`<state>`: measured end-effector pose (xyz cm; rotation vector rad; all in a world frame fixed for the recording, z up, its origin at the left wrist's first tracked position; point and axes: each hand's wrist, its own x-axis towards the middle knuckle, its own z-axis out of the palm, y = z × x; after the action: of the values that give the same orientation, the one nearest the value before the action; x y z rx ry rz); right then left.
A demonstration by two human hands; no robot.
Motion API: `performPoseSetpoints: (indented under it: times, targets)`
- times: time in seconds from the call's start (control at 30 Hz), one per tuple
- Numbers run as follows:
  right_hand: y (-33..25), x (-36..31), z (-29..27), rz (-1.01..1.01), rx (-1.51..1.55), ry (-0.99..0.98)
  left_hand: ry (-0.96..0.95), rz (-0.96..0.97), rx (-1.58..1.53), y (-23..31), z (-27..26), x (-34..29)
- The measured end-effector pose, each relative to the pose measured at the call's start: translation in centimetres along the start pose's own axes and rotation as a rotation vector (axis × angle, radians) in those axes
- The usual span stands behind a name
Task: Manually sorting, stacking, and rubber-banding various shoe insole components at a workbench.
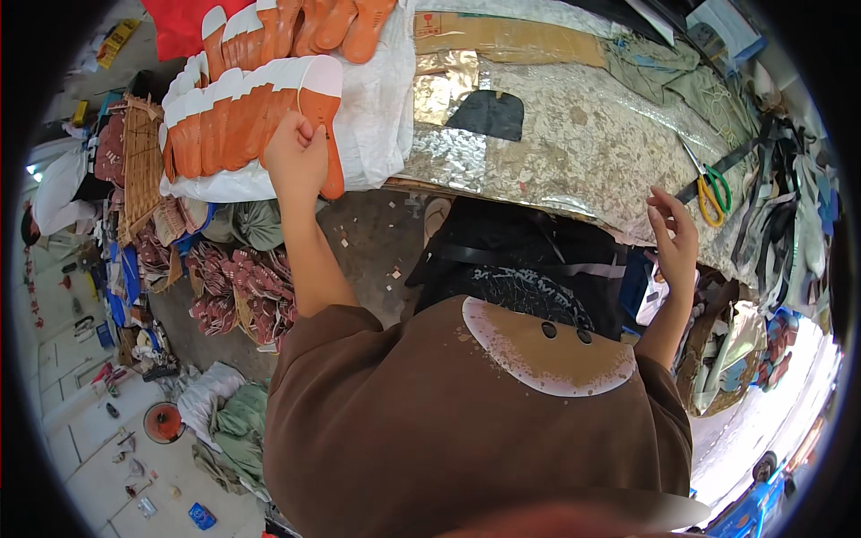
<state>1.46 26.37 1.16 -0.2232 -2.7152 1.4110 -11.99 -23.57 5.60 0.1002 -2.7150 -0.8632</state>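
My left hand [298,154] is at the front of a row of overlapping insoles, its fingers curled together at the edge of the nearest orange insole with a white end [325,108]. Exactly where the fingertips meet the insole is partly hidden. Behind it, the row of insoles [215,121] lies on a white plastic sheet [372,134]. My right hand [673,229] is at the right front edge of the worktable, fingers apart and holding nothing. Close to it on the table lie scissors with yellow and green handles [713,193].
A black flat piece [489,115] lies on the worn worktable [574,143], before a cardboard strip [511,38]. More insoles [345,27] lie at the back left. Dark strips [789,197] hang at the right. Bundles of patterned reddish pieces [242,291] stand below left.
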Motion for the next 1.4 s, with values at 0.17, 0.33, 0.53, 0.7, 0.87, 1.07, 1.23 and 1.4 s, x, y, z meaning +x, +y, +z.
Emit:
performPoseSetpoints:
  times: [0.17,0.33,0.53,0.7,0.87,1.07,1.23,1.4]
  targets:
    - [-2.8,0.7,7.2,0.019,0.410,-0.217,0.156,-0.093,-0.684,6.2,5.4,-5.0]
    - [-6.6,0.8,14.9,0.218,0.980,-0.562,0.171,-0.045,-0.737,12.7,14.4,-10.0]
    - [-6.1,0.4,14.6,0.423,0.902,-0.603,-0.131,0.419,-0.559,12.0,14.1,-11.1]
    - [-6.2,0.5,13.2,0.415,1.031,-0.661,-0.033,0.632,-0.157,5.0,10.0,0.9]
    - [-6.9,0.6,12.7,0.380,0.912,-0.671,-0.950,0.110,-0.404,4.5,9.7,6.1]
    - [-6.4,0.4,11.0,0.394,0.951,-0.687,-0.783,0.948,0.074,3.4,15.1,11.3]
    - [-5.5,-0.7,8.8,0.326,0.796,-0.663,-1.028,0.822,0.002,5.5,14.0,10.6]
    - [-4.8,-0.5,7.8,0.277,0.688,-0.699,-1.095,0.748,-0.066,4.4,14.6,11.1]
